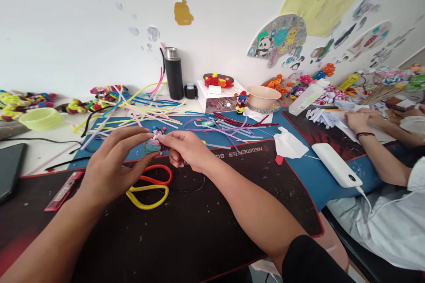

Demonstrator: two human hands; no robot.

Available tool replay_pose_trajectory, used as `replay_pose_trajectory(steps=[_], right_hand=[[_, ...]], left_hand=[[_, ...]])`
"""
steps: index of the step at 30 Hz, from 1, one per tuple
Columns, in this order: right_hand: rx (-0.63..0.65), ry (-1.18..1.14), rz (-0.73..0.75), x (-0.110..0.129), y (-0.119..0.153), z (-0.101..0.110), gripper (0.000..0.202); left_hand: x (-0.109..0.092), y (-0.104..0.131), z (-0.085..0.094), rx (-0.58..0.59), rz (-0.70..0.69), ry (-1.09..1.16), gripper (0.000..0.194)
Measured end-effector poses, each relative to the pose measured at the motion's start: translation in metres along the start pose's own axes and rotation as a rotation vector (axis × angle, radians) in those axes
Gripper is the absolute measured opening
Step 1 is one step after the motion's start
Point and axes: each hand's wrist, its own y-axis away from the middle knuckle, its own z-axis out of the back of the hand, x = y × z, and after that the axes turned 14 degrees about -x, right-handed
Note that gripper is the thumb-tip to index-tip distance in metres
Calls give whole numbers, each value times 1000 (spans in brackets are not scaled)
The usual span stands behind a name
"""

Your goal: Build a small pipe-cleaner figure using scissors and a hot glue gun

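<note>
A small multicoloured pipe-cleaner figure [153, 145] is held up above the front mat, pink, blue and teal in colour. My left hand [114, 159] grips it from the left between thumb and fingers. From the right, my right hand [187, 148] pinches at its edge with thumb and forefinger; the exact spot is covered by the fingers. Right below the hands lies a pair of scissors with one red and one yellow handle loop [149, 203]; its blades are hidden. A similar finished-looking figure [242, 101] stands farther back, beside a white box [212, 104].
Loose pipe cleaners [142, 112] spread across the back. A black thermos [174, 73] stands by the wall, a beige bowl [264, 97] right of it. A pink-red packet [63, 191] lies left, a white power bank [337, 166] right. A co-worker's hands [360, 119] are at the right.
</note>
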Motion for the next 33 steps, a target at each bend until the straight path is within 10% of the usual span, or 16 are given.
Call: replay_pose_trajectory(steps=[21,33], right_hand=[[-21,43,-24,0,1,-2,41],[32,57,-5,2,3,-1,48]], left_hand=[[4,8,-2,122,-134,-84,22],[-7,-5,-2,10,136,2,7]])
